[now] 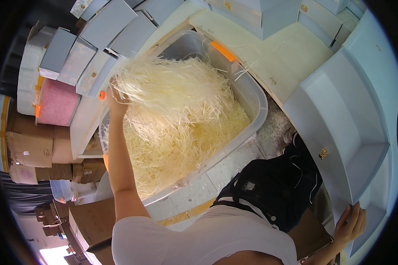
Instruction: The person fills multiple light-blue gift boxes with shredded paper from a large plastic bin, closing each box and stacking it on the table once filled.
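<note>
My left hand (117, 91) grips a large clump of cream shredded paper filler (172, 82), raised over the far left part of a clear plastic tub (260, 112) with orange handle latches. Its fingers are partly hidden by the strands. More yellowish shredded filler (182, 155) fills much of the tub below. At the lower right, my right hand (351, 222) has its fingers on the near corner of an open pale blue box (324, 132), which has a small gold ornament on its side. The visible inside of this box holds no filler.
Pale blue boxes (107, 23) are stacked at the upper left, with others (278, 16) on the table at the top. Pink filler (58, 102) fills a container at the left, above brown cardboard boxes (30, 149). Loose shreds (275, 126) lie on the floor beside the tub.
</note>
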Demonstrator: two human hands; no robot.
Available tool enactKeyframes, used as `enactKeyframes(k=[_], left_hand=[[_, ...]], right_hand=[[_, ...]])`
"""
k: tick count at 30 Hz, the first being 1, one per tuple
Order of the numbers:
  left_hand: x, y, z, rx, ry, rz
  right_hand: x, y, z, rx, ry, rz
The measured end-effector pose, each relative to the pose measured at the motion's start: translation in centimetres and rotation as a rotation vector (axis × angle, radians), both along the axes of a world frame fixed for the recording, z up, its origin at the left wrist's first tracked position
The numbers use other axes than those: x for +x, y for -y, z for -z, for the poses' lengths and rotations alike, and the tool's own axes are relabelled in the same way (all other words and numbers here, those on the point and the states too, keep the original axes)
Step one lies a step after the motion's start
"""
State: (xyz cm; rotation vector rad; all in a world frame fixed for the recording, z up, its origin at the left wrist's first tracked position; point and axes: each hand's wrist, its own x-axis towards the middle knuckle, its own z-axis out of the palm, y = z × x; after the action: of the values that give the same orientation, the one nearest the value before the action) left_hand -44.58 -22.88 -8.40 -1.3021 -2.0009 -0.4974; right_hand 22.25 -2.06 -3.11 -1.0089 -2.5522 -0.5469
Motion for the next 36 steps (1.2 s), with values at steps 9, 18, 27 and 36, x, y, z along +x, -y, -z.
enactKeyframes(k=[9,18,27,36], left_hand=[[0.1,-0.2,-5.2,0.249,0.877,-0.061],[7.9,-2.7,-4.8,0.595,1.428,0.178],[14.2,-3.7,0.1,0.347,1.410,0.363],[16.0,-5.2,1.0,0.383,1.377,0.462]], right_hand=[[-1.1,0.3,-0.1,0.234,-0.101,-0.071],[-19.9,0.3,4.2,-0.383,-0.509,-0.657],[-40.3,2.6,6.4,-1.435,-0.588,-0.940],[-42.5,0.5,19.3,-1.977,-0.929,-0.326]])
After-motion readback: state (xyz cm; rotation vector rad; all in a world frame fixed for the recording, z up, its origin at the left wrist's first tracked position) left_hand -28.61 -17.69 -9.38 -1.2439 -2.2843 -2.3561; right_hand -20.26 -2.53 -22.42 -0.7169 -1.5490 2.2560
